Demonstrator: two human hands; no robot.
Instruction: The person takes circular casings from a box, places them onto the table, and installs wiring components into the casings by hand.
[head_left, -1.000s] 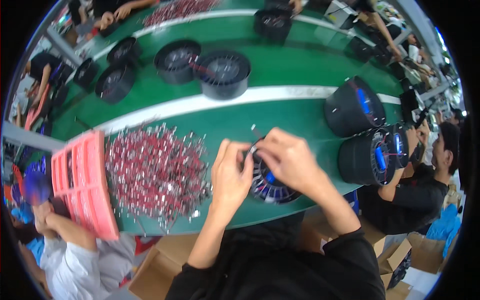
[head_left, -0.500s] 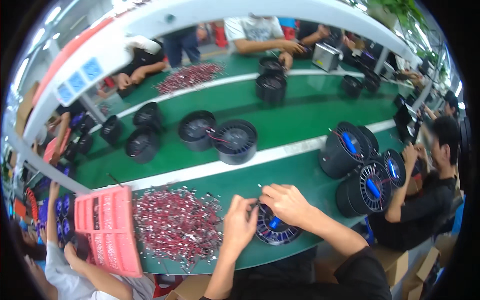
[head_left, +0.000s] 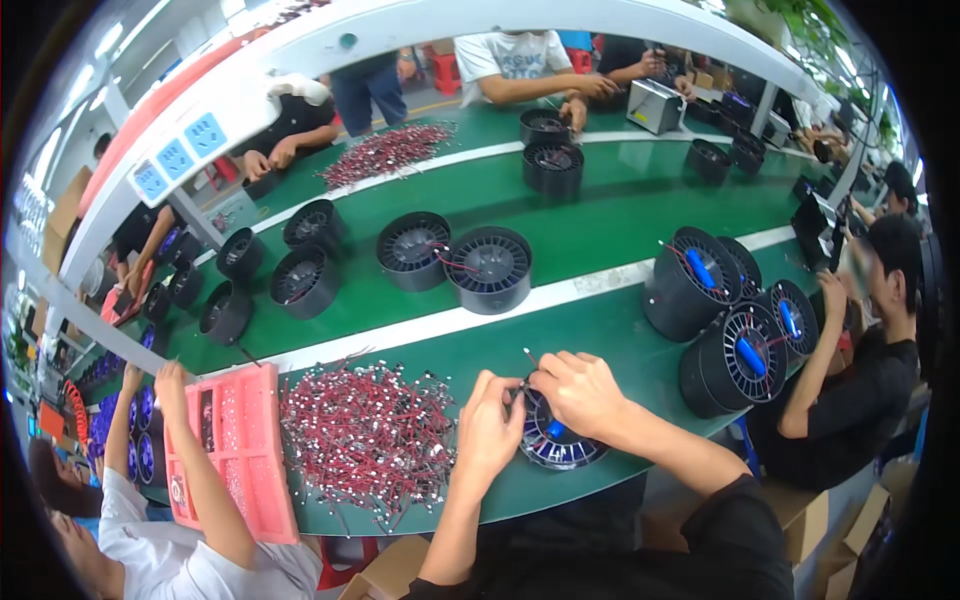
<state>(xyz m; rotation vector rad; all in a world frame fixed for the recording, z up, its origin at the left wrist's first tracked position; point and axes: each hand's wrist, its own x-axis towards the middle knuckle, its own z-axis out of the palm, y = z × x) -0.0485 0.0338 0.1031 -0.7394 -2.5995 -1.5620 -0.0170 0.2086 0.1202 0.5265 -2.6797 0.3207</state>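
Green tabletop (head_left: 600, 335) beyond, hands (head_left: 490, 422) (head_left: 580, 392) at fan (head_left: 562, 447) (edge close)

Factory assembly floor, long green bench (head_left: 640, 375), workers (head_left: 515, 72) along both sides, black round housings (head_left: 490, 285) mid-bench, heaped wire leads (head_left: 370, 435) near left.

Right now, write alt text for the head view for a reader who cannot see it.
A person's left hand and right hand are close together over a round, slotted black unit on a green bench. Left of them lies a heap of red and black wires beside a pink tray; to the right are black drums with blue cylinders.
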